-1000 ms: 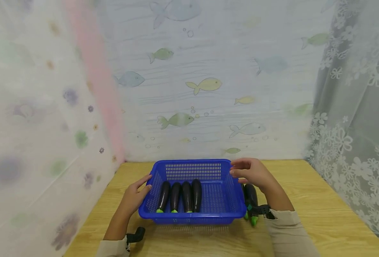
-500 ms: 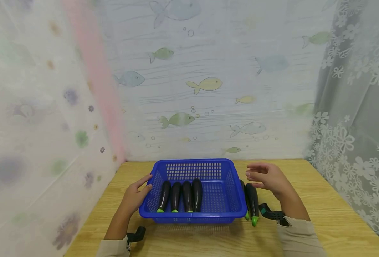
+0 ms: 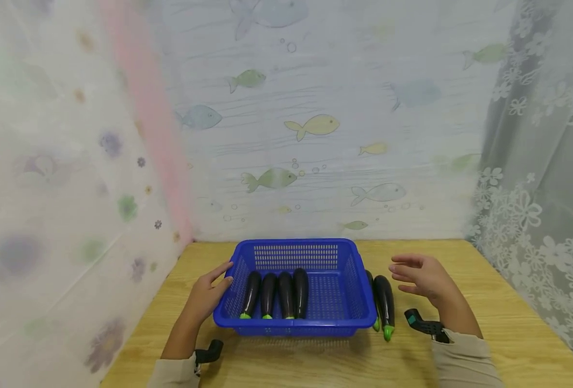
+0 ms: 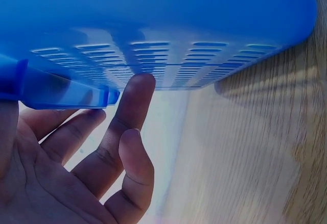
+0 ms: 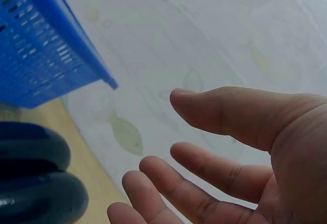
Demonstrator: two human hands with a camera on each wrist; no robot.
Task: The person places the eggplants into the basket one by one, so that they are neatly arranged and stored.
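A blue plastic basket (image 3: 332, 323) stands on the table with several dark eggplants (image 3: 268, 293) lying side by side in its left half, green stem ends toward me. My left hand (image 3: 206, 296) holds the basket's left rim; in the left wrist view its fingers (image 4: 135, 99) reach beneath the rim along the slotted side wall. Right of the basket lie two more eggplants (image 3: 385, 304), the inner one partly hidden by the basket wall. My right hand (image 3: 424, 277) hovers just beyond them, fingers spread and relaxed, with nothing in it. The right wrist view shows the eggplants' rounded ends (image 5: 38, 196) beside that hand.
The wooden table (image 3: 504, 318) meets a fish-patterned sheet (image 3: 315, 161) at the back. A flowered sheet (image 3: 73, 242) hangs on the left, and a lace curtain (image 3: 533, 226) on the right. Each wrist carries a black camera mount (image 3: 424, 325).
My right hand has moved away from the basket's right rim, to the right and slightly toward me, uncovering the two eggplants there. The left hand stays on the left rim.
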